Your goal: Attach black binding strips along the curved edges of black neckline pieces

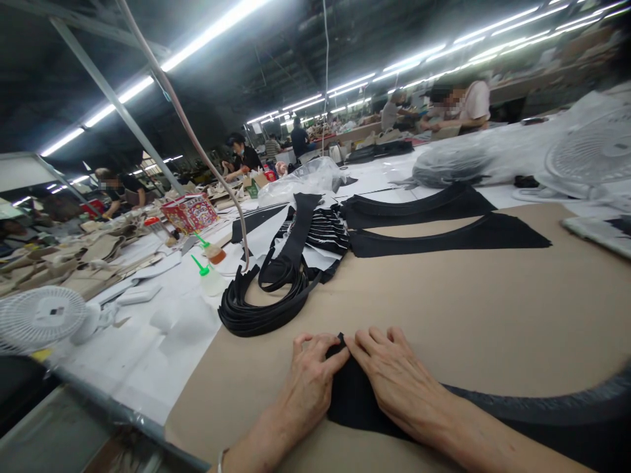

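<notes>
My left hand (310, 378) and my right hand (394, 381) rest side by side on a long curved black fabric piece (352, 401) that lies on a brown cardboard sheet (444, 309). The left fingers curl and pinch the piece's pointed end. My right hand presses flat on it, fingers stretched forward and close together. The black piece runs off to the right under my right forearm.
A pile of black strips (266, 295) lies ahead, with more curved black pieces (444, 236) further back. Two glue bottles with green tips (210, 276) stand left. A small white fan (42, 318) sits far left, another fan (591, 154) at right. Other people work at the tables behind.
</notes>
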Demonstrator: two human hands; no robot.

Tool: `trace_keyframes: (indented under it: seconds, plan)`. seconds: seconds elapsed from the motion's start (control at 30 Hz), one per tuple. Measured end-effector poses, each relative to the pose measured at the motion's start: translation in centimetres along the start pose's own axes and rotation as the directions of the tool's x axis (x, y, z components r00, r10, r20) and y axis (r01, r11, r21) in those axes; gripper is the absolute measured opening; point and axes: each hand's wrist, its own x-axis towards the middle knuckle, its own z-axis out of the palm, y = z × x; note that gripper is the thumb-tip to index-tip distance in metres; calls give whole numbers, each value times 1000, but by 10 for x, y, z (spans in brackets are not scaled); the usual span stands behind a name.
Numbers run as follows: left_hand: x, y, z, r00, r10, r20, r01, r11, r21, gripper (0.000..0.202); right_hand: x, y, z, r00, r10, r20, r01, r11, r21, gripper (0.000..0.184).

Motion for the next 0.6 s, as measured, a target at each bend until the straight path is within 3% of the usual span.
trace_keyframes:
  seconds: [0.13,0.3,0.4,0.47,0.6]
  plan:
    - [-1,0,1,1000,-10,-15,10,999,40,54,-1,3,5,1000,-8,-22,8,1000,-24,42]
    - [-1,1,1,1000,-9,-5,9,998,55,58,-2,13,33,989,-85,-123,73,992,-98,53]
    - [-2,1,1,1000,-10,10,9,999,45,59,2,14,43,989,-65,-134,47,990,-134,61]
    - [-2,0,1,1000,-8,12,7,999,54,58,8,13,38,996,-42,-84,32,992,-119,66]
    - [-2,0,0,1000,-11,12,10,996,83,53,14,15,6,995,-3,104,3,1000,-5,75]
